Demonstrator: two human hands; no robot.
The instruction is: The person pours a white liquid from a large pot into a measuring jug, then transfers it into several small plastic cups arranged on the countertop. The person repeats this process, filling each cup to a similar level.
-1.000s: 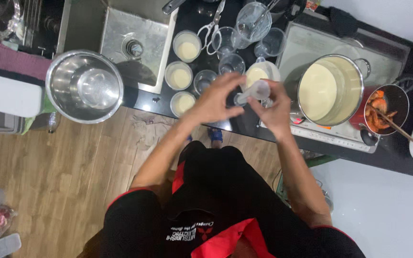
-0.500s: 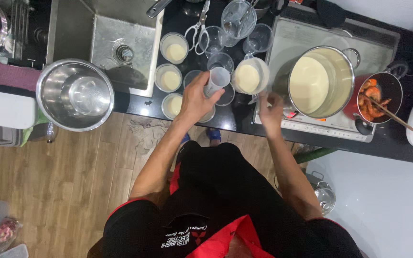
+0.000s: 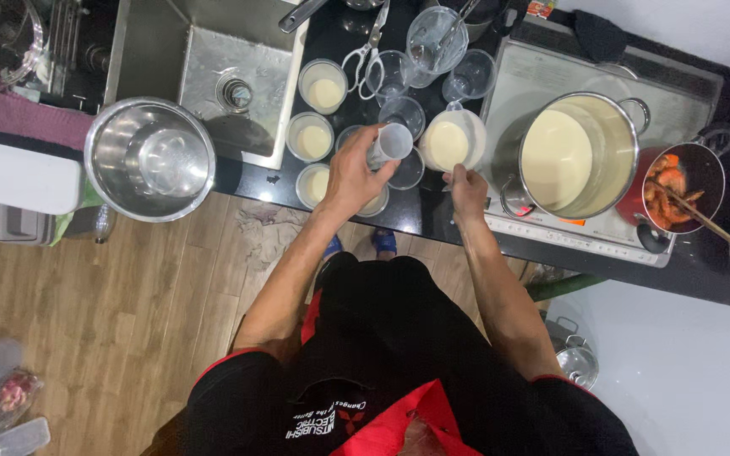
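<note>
Empty clear cup [image 3: 394,141]: tipped sideways in my left hand [image 3: 353,173], fingers wrapped round it, just left of the jug [image 3: 453,140]. Jug of cream liquid: my right hand [image 3: 469,187] closed on its handle. Big pot [image 3: 574,154], same liquid, right of the jug. Three filled cups [image 3: 324,85] left of it.

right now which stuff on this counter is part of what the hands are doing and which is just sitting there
In use:
- left hand holding an empty plastic cup
- right hand on the jug of cream liquid
- filled cups
- big pot of cream liquid

Lying about:
- scissors
- steel mixing bowl
- red pot of shrimp
- sink
</note>
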